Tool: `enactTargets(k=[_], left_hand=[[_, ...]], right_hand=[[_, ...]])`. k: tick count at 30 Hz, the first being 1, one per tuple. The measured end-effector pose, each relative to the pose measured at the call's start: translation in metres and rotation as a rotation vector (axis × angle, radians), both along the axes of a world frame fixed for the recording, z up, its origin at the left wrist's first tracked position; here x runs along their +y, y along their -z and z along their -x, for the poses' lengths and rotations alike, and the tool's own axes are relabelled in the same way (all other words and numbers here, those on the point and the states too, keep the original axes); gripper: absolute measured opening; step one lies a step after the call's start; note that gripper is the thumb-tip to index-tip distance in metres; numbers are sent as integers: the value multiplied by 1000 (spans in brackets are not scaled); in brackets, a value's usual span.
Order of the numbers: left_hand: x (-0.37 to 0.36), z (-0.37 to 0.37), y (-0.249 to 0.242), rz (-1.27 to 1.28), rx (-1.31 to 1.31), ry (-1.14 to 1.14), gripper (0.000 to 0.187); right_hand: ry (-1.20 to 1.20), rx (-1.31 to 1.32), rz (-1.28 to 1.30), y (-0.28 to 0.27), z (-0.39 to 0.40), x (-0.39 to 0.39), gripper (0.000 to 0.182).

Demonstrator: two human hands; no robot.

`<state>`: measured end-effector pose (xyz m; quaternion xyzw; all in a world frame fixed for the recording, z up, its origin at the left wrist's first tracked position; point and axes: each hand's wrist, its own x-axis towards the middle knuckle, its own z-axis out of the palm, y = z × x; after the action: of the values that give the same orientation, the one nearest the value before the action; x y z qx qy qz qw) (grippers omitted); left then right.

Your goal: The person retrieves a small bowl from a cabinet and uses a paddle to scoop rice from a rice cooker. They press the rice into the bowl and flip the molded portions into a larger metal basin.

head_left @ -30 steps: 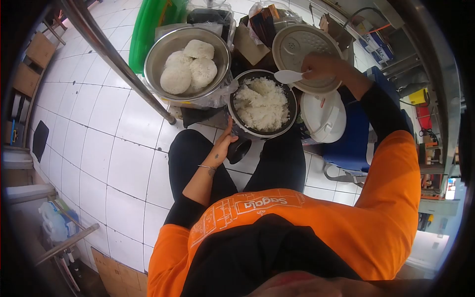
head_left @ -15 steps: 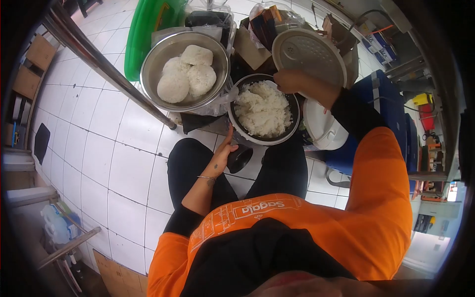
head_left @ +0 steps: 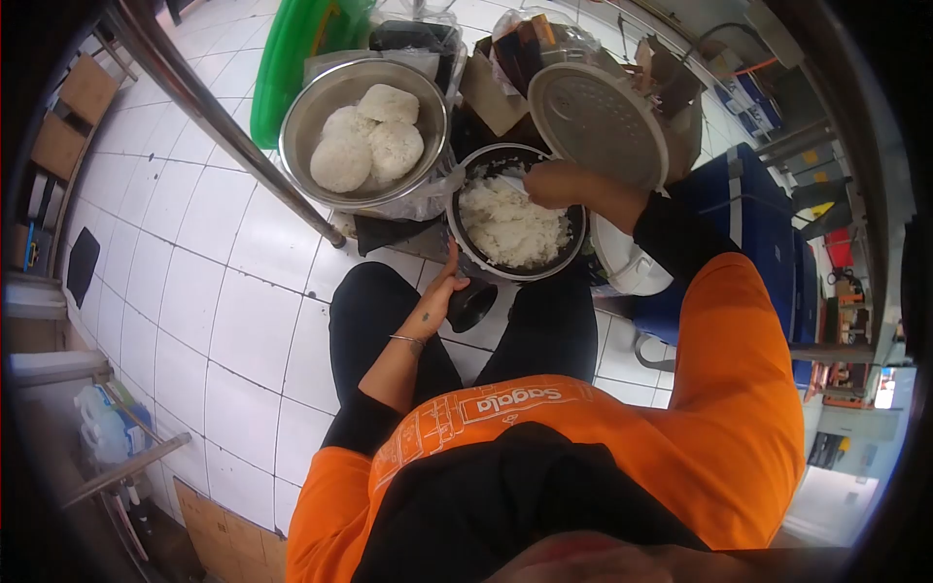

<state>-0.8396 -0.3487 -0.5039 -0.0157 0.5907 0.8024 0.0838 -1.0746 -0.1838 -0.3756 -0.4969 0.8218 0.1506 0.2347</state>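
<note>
On the far left of the tiled floor, a steel pole slants across toward a metal bowl that holds three white moulded rice mounds, parked just beside the cooker, probably so that finished portions sit within easy reach. Nearer the person, the left hand rests with fingers extended against the near outside wall of the rice cooker pot, seemingly bracing it so it will not slide; it grips nothing. Cooked rice fills the pot. Over its far right rim, the right hand is closed around the handle of a white rice paddle whose blade dips into the rice. Behind the wrist, the open cooker lid stands tilted back, clear of the pot, and a white cooker body sits at the right.
</note>
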Motion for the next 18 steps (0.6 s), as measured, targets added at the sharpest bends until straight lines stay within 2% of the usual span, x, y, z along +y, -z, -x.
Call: enactTargets(k=[2,7,12,14,15,17,18], left_hand=[[-1,3,-4,7,-12,17,85],[2,2,-6,-42,-37,-29,81],[-3,1,-6,2,-27,-22,80],[-4,0,-5,29,7,-18,78],[-5,0,-5,32,2,-13,78],[-3,-1,-6,13,-45,-27,78],[-4,1,-7,15,-44,-24,78]], right_hand=[[39,-26,-42,-3,-12,6,25],[-22,-66,12,-11,-33,16,26],[-94,-59,-85,-28,17,17,24],[-208,-235,172,-29,70,42,25],[-203,-239,176,-41,67,41,25],[190,-301,14,-80,55,34,28],[193,-300,17,-74,58,38,28]])
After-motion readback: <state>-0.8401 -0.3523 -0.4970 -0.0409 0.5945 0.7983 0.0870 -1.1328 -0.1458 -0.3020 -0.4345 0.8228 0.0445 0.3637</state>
